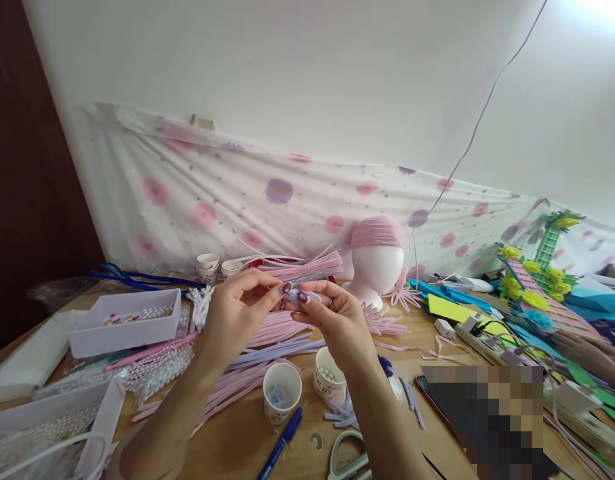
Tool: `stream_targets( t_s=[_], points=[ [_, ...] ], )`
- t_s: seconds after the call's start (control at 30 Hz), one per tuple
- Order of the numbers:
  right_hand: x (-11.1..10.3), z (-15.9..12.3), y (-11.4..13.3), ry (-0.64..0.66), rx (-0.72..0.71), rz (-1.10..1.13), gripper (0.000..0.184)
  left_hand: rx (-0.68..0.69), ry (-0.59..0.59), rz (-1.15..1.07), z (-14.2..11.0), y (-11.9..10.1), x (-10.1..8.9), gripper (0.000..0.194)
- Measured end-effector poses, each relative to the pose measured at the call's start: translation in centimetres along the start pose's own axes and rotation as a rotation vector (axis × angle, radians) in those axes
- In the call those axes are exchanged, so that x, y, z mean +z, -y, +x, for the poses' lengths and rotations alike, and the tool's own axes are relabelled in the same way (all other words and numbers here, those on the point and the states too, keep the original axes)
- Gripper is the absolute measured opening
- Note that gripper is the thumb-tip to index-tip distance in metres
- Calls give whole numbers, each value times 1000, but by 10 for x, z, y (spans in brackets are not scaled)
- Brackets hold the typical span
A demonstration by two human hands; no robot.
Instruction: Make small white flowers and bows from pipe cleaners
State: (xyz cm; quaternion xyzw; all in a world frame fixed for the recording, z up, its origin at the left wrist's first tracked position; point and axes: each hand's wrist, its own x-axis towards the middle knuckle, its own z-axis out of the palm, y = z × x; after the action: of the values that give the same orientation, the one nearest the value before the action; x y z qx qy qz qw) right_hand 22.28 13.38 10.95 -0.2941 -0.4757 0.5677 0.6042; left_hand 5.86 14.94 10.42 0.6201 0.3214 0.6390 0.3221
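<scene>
My left hand (240, 310) and my right hand (334, 317) meet above the table, fingertips pinched together on a small pale lilac pipe-cleaner piece (302, 295). Both hands are closed on it. Behind them lies a bundle of pink pipe cleaners (307, 268). Below the hands stand two small paper cups: one with blue bits (282, 392), one with white beads (328, 377). More pink and lilac pipe cleaners (267, 347) are spread on the wooden table (237, 440).
A white foam head (377, 267) wound in pink stands behind. A white tray of beads (124, 323) and pearl strings lie at left. A blue pen (281, 443) and scissors (348, 457) are near the front edge. Coloured foam sheets, a power strip (487, 337) and another person's hand (592, 353) are at right.
</scene>
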Motion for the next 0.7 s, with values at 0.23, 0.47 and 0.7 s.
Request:
stream_targets(
  t_s=[0.23, 0.47, 0.7],
  points=[
    [-2, 1, -6, -50, -32, -22, 25, 23, -59, 12, -1, 1, 1, 9],
    [2, 4, -6, -46, 47, 60, 28, -48, -55, -18, -2, 0, 4, 12],
    [4, 5, -9, -63, 29, 101, 31, -57, -73, -121, 0, -1, 8, 19]
  ],
)
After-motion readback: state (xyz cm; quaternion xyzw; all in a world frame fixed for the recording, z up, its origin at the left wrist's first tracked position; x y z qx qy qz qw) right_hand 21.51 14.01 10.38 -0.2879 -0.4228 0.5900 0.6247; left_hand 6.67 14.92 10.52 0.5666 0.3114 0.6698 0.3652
